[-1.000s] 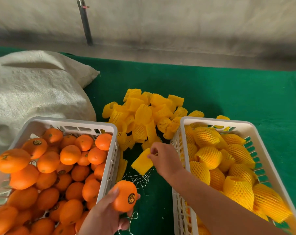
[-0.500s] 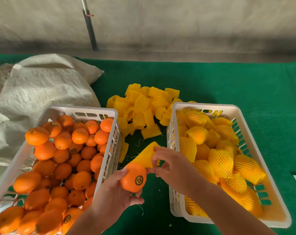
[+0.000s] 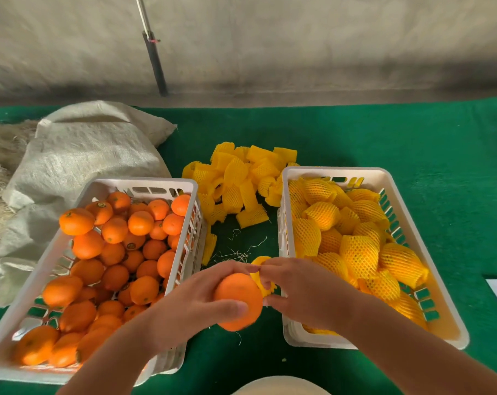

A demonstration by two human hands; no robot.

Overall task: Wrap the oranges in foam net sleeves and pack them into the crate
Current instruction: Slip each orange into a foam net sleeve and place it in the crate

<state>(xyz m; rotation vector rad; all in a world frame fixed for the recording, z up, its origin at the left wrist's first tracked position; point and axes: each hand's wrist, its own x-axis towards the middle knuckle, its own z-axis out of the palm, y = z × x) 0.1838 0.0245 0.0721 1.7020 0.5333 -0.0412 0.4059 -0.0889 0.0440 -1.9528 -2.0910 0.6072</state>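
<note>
Fingers (image 3: 236, 307) around orange (image 3: 238, 292), sleeve (image 3: 263, 283) beside.

two crates (image 3: 287, 178), two hands (image 3: 190, 303), one sack (image 3: 79, 155)

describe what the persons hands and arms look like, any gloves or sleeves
Both are bare: the left hand and the right hand wear no gloves, and no rings, watch or bracelets show. The forearms are uncovered right to the bottom edge of the picture, so no sleeve is in view. The fingernails look short and unpainted.
</note>
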